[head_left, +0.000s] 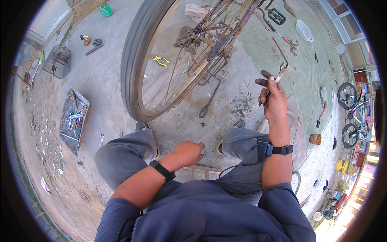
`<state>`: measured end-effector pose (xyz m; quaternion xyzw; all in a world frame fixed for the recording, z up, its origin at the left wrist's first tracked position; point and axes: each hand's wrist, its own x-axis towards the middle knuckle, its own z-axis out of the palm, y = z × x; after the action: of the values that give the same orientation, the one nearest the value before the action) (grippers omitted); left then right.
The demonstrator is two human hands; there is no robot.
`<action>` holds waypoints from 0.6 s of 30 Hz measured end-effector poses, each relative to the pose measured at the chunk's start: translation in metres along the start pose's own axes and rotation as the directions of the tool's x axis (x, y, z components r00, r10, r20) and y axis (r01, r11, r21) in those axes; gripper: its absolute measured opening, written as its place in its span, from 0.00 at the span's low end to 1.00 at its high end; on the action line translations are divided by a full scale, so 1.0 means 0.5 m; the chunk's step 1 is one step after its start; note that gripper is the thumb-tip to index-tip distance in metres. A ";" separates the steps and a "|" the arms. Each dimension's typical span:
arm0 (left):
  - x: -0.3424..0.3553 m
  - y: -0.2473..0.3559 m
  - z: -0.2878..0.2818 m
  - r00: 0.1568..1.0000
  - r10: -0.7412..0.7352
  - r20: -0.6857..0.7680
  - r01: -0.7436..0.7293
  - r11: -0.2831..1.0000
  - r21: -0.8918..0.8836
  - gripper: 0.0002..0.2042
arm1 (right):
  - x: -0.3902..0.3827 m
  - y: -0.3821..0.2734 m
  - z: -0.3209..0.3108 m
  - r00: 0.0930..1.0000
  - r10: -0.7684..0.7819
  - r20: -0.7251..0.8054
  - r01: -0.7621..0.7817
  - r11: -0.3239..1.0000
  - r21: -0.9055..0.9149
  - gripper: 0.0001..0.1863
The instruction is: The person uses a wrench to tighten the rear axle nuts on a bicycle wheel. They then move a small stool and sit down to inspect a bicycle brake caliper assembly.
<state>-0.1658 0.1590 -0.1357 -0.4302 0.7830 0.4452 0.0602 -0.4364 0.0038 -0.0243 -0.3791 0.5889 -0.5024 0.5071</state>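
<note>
My right hand [275, 101], fingers darkened with grime, is raised to the right of a bicycle wheel and closed on a wrench [281, 72]. The wrench's open jaw points away from me. Over my lap, my left hand [188, 153] is loosely curled, its back toward me, and no object shows in it. In front of me stands a bicycle's wheel with a dark tire [132, 80]; its spokes look blurred. Beside it are a rusty frame, a chain and greasy parts [219, 48]. Neither hand touches the bicycle.
Left of my knee lies a metal tray [66, 139] of tools, with a wrench [102, 139] beside it. Yellow-handled pliers [161, 61] rest behind the wheel. A wire basket [58, 61] stands far left. On the right are a pedal [277, 16], a white basin [304, 30] and a rusty can [315, 139].
</note>
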 end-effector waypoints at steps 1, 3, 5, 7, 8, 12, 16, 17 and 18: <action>0.000 0.000 0.000 1.000 -0.006 0.006 0.006 1.000 0.000 0.17 | 0.000 0.000 0.000 1.000 -0.002 -0.001 0.002 1.000 0.001 0.25; 0.000 0.000 0.000 1.000 -0.001 0.000 0.001 1.000 -0.003 0.17 | 0.001 0.001 0.000 1.000 -0.006 0.000 0.006 1.000 0.002 0.25; 0.000 0.000 0.000 1.000 -0.001 0.000 0.001 1.000 -0.003 0.18 | 0.001 0.002 0.000 1.000 -0.010 0.001 0.010 1.000 0.000 0.25; 0.000 0.000 0.000 1.000 -0.006 0.005 0.006 1.000 -0.004 0.18 | 0.001 0.002 0.000 1.000 -0.010 0.004 0.010 1.000 0.005 0.25; 0.000 0.000 0.000 1.000 -0.001 0.000 0.001 1.000 -0.004 0.18 | 0.001 0.002 0.000 1.000 -0.009 0.004 0.009 1.000 0.006 0.25; 0.001 -0.001 0.001 1.000 -0.003 0.002 0.003 1.000 -0.010 0.18 | 0.001 0.002 -0.001 1.000 -0.006 0.005 0.006 1.000 0.008 0.25; 0.001 -0.003 0.003 1.000 0.000 -0.001 0.000 1.000 -0.008 0.18 | 0.001 0.002 -0.001 1.000 -0.003 0.007 0.003 1.000 -0.001 0.26; 0.002 -0.003 0.004 1.000 0.006 -0.007 -0.006 1.000 -0.010 0.18 | 0.001 0.001 0.000 1.000 -0.004 0.008 0.004 1.000 -0.007 0.26; 0.002 -0.004 0.005 1.000 0.005 -0.004 -0.005 1.000 -0.010 0.18 | 0.001 0.001 -0.001 1.000 -0.003 0.010 0.003 1.000 -0.006 0.26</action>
<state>-0.1658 0.1597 -0.1386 -0.4296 0.7818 0.4485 0.0555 -0.4368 0.0033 -0.0251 -0.3839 0.5872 -0.4994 0.5083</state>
